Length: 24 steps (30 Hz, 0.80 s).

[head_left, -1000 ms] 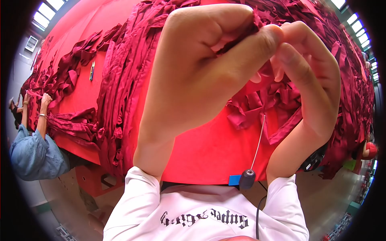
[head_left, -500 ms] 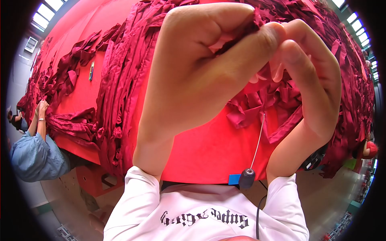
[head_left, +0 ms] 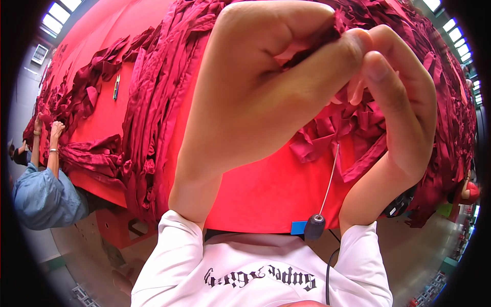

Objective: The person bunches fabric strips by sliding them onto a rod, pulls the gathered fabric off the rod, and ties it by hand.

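Note:
My left hand (head_left: 276, 87) is raised close to the camera, its fingers curled around a dark red fabric strip (head_left: 296, 57) that shows inside the fist. Meeting it at the thumb tip is my right hand (head_left: 404, 92), whose fingers bend inward and close. What the right fingertips pinch is hidden. Below both hands, loose folds of dark red fabric (head_left: 327, 134) lie on the bright red table cover (head_left: 255, 194). A thin metal rod with a dark handle (head_left: 314, 226) rests at the near table edge, between my forearms.
Long heaps of dark red strips (head_left: 158, 97) cross the table. Small snips (head_left: 116, 87) lie on the left. A blue piece (head_left: 298, 227) sits beside the dark handle. At far left, a co-worker in a blue top (head_left: 48, 197) handles fabric; another person (head_left: 470, 192) is far right.
My two hands have shifted slightly to the right together, still closed and touching. The co-worker's hands at left have moved apart.

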Each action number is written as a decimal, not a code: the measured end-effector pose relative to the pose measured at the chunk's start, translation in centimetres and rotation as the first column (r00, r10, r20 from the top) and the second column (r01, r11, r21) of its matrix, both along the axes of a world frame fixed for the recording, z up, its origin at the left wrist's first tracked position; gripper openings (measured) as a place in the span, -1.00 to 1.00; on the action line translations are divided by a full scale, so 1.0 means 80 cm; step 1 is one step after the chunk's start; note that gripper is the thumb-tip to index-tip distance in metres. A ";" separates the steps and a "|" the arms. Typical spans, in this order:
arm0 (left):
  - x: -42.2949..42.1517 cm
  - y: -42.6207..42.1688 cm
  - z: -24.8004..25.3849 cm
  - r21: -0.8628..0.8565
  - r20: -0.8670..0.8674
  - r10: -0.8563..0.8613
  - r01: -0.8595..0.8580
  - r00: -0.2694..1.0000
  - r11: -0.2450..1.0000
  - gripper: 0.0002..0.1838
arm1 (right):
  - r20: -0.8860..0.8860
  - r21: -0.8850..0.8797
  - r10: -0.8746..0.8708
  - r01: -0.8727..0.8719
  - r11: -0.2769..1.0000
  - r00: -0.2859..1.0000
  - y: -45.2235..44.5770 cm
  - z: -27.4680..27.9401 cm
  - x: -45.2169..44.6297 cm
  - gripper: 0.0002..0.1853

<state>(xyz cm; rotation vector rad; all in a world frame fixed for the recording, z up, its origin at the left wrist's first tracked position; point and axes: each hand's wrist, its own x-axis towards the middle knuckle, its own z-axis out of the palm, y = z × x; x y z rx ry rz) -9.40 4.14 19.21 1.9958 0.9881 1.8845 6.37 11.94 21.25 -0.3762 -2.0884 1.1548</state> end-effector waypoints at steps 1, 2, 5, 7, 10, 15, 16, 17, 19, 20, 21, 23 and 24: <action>0.000 0.001 0.000 0.001 -0.004 0.004 -0.004 1.000 1.000 -0.87 | 0.014 0.013 0.000 0.000 1.000 1.000 0.001 0.001 0.001 -0.61; 0.000 0.000 0.000 0.003 -0.009 0.007 -0.007 1.000 1.000 -0.87 | 0.027 0.027 -0.001 0.000 1.000 1.000 0.001 0.001 0.001 -0.61; 0.001 0.001 -0.001 0.008 -0.023 0.018 -0.018 1.000 1.000 -0.87 | 0.007 0.031 0.006 -0.006 1.000 1.000 0.002 0.000 0.000 -0.61; 0.002 0.007 -0.001 0.011 -0.033 0.024 -0.024 0.999 1.000 -0.87 | 0.007 0.033 0.007 -0.007 0.999 1.000 0.002 0.000 0.000 -0.62; 0.002 0.001 -0.001 0.017 -0.048 0.033 -0.032 0.998 0.999 -0.87 | 0.010 0.032 0.006 -0.006 0.999 1.000 0.000 0.001 0.000 -0.62; 0.001 0.007 -0.001 0.028 -0.074 0.047 -0.045 0.996 0.999 -0.87 | 0.032 0.018 0.003 -0.004 1.000 0.999 0.001 0.002 0.002 -0.61; 0.001 0.007 -0.001 0.031 -0.079 0.050 -0.048 0.996 0.998 -0.88 | 0.035 0.036 0.000 -0.001 0.999 0.999 0.002 0.002 0.003 -0.61; 0.001 0.007 -0.001 0.033 -0.084 0.053 -0.051 0.995 0.998 -0.88 | 0.037 0.053 -0.004 0.002 0.999 0.999 0.003 0.002 0.003 -0.61; 0.002 0.013 -0.001 0.038 -0.093 0.061 -0.057 0.994 0.998 -0.88 | 0.039 0.067 -0.004 0.001 0.998 0.999 0.004 0.002 0.004 -0.61; 0.004 0.008 -0.001 0.040 -0.097 0.065 -0.061 0.993 0.997 -0.88 | 0.041 0.082 -0.004 0.001 0.997 0.999 0.005 0.002 0.004 -0.62; 0.002 0.013 -0.001 0.043 -0.102 0.068 -0.064 0.992 0.997 -0.88 | 0.041 0.081 -0.004 0.000 0.997 0.999 0.005 0.002 0.004 -0.62; 0.003 0.012 -0.001 0.048 -0.111 0.076 -0.071 0.991 0.996 -0.88 | 0.039 0.077 0.006 -0.009 0.997 0.999 0.005 0.001 0.005 -0.62; 0.003 0.012 -0.001 0.050 -0.115 0.080 -0.074 0.990 0.996 -0.88 | 0.039 0.077 0.007 -0.010 0.997 0.999 0.005 0.001 0.004 -0.62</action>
